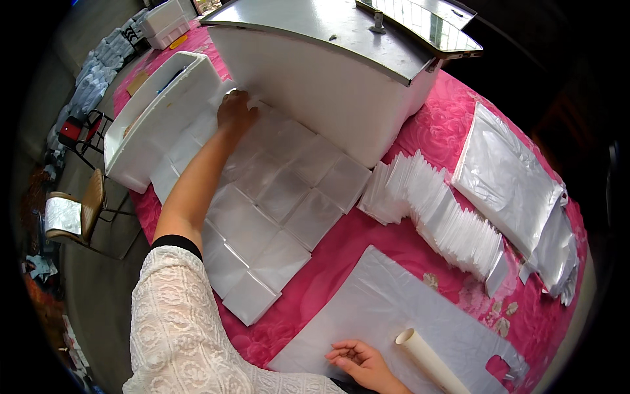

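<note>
White foam makes up the bin (167, 118) at the left of the desk (315, 279), which is spread with pink cloth. Just to its right, the left hand (236, 111) reaches to the far end of the squares (256, 217), flat pieces of clear film laid in rows on the desk. I cannot tell whether its fingers are clamped on anything, as their tips are hard to make out.

Handling there is probably best done with a light, flat press rather than a drag: film this thin looks apt to slide and pull its neighbours along. The forearm passes over the rows, so a raised elbow should spare the nearer squares a brush from the sleeve. Even edges would help the rows lie true.

Behind the squares stands a large white box (315, 92) with a metal lid (308, 29). Near the lower edge, the right hand (364, 364) is over the plastic sheet (367, 295), its fingers loosely curled, a little apart and empty. Beside it a tube (430, 362) lies on the sheet; it might roll if nudged, so a calm wrist seems wise. Farther right come a fanned stack (436, 220) and a silvery bag (502, 184).
</note>
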Demonstrator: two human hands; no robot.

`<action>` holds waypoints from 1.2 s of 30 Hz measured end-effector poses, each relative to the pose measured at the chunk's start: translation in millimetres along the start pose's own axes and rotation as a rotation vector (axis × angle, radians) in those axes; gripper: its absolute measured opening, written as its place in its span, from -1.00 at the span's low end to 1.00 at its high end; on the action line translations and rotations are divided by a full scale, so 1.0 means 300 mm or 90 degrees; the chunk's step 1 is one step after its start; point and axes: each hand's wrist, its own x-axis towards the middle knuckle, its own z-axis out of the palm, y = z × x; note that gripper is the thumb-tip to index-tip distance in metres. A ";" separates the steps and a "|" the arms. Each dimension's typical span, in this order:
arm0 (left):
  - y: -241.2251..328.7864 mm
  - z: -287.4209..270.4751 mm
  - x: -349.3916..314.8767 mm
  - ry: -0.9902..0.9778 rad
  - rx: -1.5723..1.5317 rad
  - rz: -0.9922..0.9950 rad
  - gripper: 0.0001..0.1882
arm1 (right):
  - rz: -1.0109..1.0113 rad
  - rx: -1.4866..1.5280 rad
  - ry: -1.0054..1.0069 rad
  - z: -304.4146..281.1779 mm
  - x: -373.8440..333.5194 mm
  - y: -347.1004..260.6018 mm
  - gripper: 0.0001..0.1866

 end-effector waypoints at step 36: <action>0.670 -0.609 -1.367 -0.273 -0.648 0.468 -0.64 | -0.292 -0.991 0.680 -0.351 -0.662 0.043 -0.43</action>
